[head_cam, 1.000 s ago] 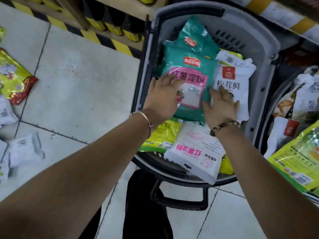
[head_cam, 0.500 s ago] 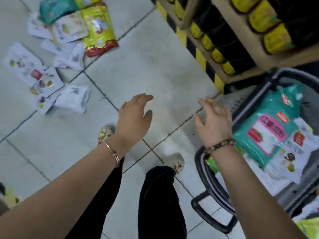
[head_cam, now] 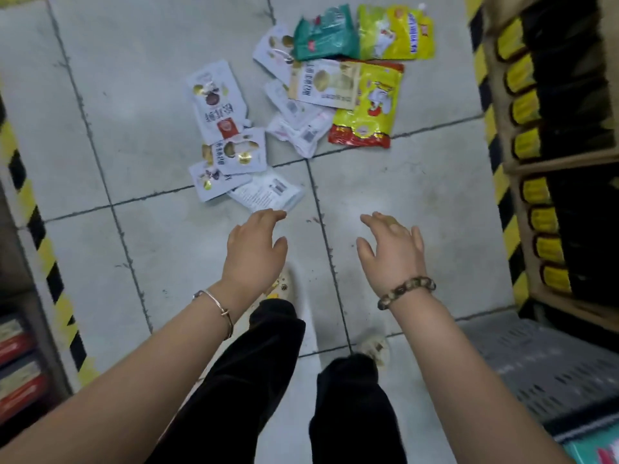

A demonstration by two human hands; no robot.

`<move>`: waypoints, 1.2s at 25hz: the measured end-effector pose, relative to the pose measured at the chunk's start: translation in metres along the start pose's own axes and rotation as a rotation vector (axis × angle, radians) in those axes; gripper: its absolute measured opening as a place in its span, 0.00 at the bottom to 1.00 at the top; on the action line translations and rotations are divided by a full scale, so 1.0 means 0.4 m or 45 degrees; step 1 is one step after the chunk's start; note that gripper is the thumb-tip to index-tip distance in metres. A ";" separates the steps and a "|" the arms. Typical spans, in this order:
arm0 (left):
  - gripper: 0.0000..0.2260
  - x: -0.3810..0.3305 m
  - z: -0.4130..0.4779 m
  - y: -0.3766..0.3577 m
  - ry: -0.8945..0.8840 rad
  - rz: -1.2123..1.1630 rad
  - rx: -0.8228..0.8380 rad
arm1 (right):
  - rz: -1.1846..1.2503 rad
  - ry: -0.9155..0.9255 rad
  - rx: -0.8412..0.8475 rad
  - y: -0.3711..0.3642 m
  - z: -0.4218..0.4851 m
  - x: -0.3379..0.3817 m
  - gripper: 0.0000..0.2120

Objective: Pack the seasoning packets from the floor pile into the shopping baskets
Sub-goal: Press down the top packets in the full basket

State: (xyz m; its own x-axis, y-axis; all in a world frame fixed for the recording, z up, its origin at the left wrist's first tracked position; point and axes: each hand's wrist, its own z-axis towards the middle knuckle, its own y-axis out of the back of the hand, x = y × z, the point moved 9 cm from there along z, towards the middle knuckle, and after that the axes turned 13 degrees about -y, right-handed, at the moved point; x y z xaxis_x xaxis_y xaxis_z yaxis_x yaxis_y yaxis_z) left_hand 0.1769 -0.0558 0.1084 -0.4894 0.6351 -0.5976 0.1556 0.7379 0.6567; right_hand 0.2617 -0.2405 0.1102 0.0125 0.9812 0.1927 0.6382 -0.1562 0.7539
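1. The pile of seasoning packets (head_cam: 301, 105) lies on the floor (head_cam: 134, 128) straight ahead of you. Its nearest piece, a white packet (head_cam: 268, 194), sits just beyond the fingers (head_cam: 271, 216) of your left hand (head_cam: 254, 252), with its long axis crosswise to them.
2. Your left hand is nearer; your right hand (head_cam: 392, 252) hovers well apart from any packet. Both hands are spread and hold nothing.
3. Nothing stands between the fingers and the packet. The shopping basket (head_cam: 536, 363) waits low on your right, below the shelf (head_cam: 552, 162).
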 end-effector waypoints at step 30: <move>0.18 0.879 0.447 -0.243 1.162 -1.220 -0.238 | 0.524 -0.795 0.604 -0.717 0.856 0.489 0.24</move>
State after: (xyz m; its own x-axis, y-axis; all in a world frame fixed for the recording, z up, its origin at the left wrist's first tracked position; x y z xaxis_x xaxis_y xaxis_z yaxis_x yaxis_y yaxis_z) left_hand 0.1433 0.1367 -0.2477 -0.7448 -0.5460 -0.3836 -0.6529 0.7149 0.2501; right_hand 0.3446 0.0352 -0.2833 0.6407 0.7624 -0.0912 0.7410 -0.5828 0.3337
